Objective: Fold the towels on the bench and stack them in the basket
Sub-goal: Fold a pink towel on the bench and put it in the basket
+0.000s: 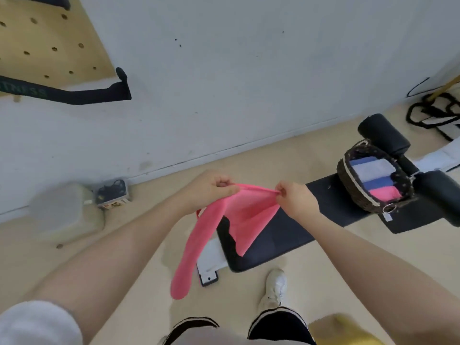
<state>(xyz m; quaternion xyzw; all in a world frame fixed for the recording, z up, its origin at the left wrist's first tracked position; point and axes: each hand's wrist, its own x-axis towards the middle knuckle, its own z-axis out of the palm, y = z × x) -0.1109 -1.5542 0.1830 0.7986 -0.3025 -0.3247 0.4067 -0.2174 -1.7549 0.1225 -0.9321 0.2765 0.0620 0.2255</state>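
Both hands pinch a pink towel (pixel 239 220) above the black bench (pixel 286 235): left hand (pixel 209 190) and right hand (pixel 296 197) grip its top edge (cloth drooping, unfolded), near the basket (pixel 348 180) of folded towels.

Bench pad (pixel 286 235) bare btwn hanging pink towel (pixel 239 220) & basket (pixel 348 185); basket seems nearly full.

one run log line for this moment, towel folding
step: folding | hands: left hand and right hand pinch pink towel above bench | basket: folded towels inside
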